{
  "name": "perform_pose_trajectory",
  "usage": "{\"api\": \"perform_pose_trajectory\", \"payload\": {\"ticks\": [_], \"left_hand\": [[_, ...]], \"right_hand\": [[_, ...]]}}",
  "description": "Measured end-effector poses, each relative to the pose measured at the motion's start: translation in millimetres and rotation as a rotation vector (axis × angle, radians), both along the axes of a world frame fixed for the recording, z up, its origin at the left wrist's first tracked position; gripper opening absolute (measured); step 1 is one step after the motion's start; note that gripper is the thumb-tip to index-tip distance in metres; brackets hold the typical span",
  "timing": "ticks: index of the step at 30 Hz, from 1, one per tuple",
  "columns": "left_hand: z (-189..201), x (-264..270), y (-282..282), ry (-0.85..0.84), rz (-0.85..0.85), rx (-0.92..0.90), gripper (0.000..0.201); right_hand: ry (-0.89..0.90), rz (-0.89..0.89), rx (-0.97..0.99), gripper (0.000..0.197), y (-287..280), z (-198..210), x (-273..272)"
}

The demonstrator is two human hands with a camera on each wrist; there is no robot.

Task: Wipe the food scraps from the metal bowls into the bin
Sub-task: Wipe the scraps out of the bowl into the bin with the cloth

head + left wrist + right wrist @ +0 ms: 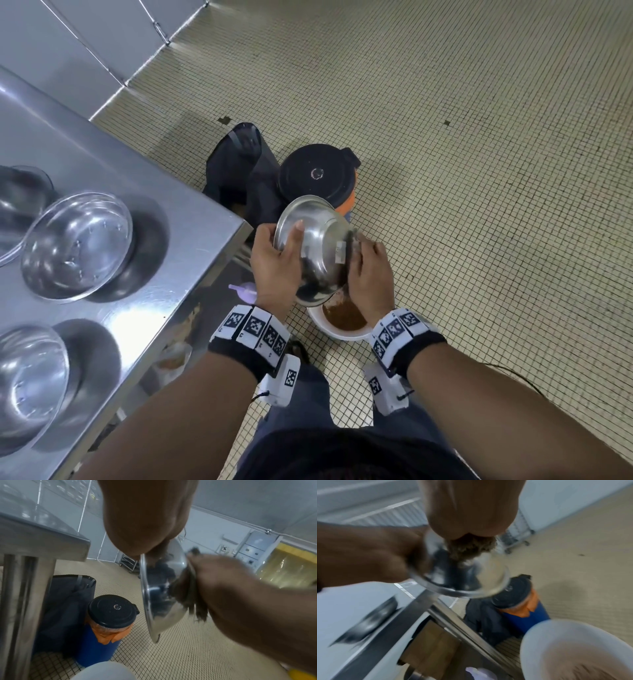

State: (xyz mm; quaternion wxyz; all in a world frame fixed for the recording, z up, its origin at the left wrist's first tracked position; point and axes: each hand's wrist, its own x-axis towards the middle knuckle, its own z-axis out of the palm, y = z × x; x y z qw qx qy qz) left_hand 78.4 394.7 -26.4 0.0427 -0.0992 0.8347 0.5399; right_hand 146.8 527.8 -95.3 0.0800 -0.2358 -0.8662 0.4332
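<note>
A metal bowl (318,246) is held tilted, mouth down, over a white bin (320,325) holding brown scraps on the floor. My left hand (274,270) grips the bowl's left side, with the thumb lying across its outer wall. My right hand (371,274) is at the bowl's right edge and grips a dark scouring pad (190,595). In the right wrist view the pad (469,549) presses inside the bowl (462,577), with the bin (573,649) just below. The fingers of both hands are mostly hidden behind the bowl.
A steel table (171,219) stands at my left and carries several other metal bowls (77,245). Beyond the bin are a blue drum with a black lid (317,176) and a dark bag (239,171). Tiled floor (479,205) spreads to the right.
</note>
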Motion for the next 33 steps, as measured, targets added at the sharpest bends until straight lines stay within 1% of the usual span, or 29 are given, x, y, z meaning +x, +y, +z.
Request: {"api": "perform_pose_trajectory", "payload": {"ticks": [2, 3, 5, 6, 8, 11, 13, 16, 18, 21, 23, 24, 26, 27, 28, 30, 31, 33], "left_hand": [[3, -1, -5, -0.003, -0.003, 0.020, 0.027], [5, -2, -6, 0.005, -0.013, 0.017, 0.026], [8, -2, -10, 0.035, -0.054, -0.006, 0.025], [10, -1, -11, 0.054, -0.078, -0.019, 0.024], [13, -1, -14, 0.067, -0.125, -0.038, 0.023], [20, -4, -18, 0.059, -0.177, -0.053, 0.027], [28, -6, -19, 0.065, -0.216, -0.059, 0.029], [43, -7, -18, 0.085, -0.270, -0.042, 0.025], [53, -8, -19, 0.114, -0.313, -0.029, 0.022], [69, -10, -21, 0.164, -0.366, -0.011, 0.020], [75, -15, -26, 0.176, -0.375, -0.004, 0.021], [78, -17, -29, 0.179, -0.372, 0.014, 0.024], [85, -21, -35, 0.177, -0.370, 0.072, 0.033], [88, -22, -38, 0.181, -0.373, 0.094, 0.034], [92, -23, -39, 0.192, -0.382, 0.108, 0.032], [100, -24, -40, 0.220, -0.403, 0.140, 0.025], [104, -24, -40, 0.239, -0.413, 0.150, 0.027], [110, -24, -39, 0.287, -0.431, 0.151, 0.034]], "right_hand": [[-0.077, 0.036, 0.011, 0.036, 10, -5, 4], [-0.094, 0.027, 0.003, 0.035, 15, -7, 5], [-0.076, -0.053, -0.030, 0.037, 22, -4, 2], [-0.037, -0.081, -0.036, 0.039, 26, 0, -1], [0.073, -0.050, -0.014, 0.039, 31, 19, -9], [0.258, 0.071, 0.022, 0.036, 34, 58, -21], [0.341, 0.117, 0.064, 0.036, 35, 80, -30], [0.409, 0.094, 0.113, 0.036, 39, 110, -48], [0.444, 0.057, 0.105, 0.037, 44, 130, -62], [0.483, 0.119, 0.083, 0.032, 52, 162, -77], [0.454, 0.232, 0.008, 0.026, 53, 186, -79], [0.429, 0.301, -0.006, 0.027, 52, 197, -79], [0.380, 0.441, 0.026, 0.033, 51, 214, -79], [0.361, 0.496, 0.070, 0.033, 50, 219, -79], [0.339, 0.535, 0.126, 0.033, 49, 221, -81], [0.285, 0.568, 0.213, 0.029, 49, 221, -86], [0.260, 0.569, 0.251, 0.028, 48, 219, -89], [0.210, 0.549, 0.309, 0.040, 46, 215, -91]]}}
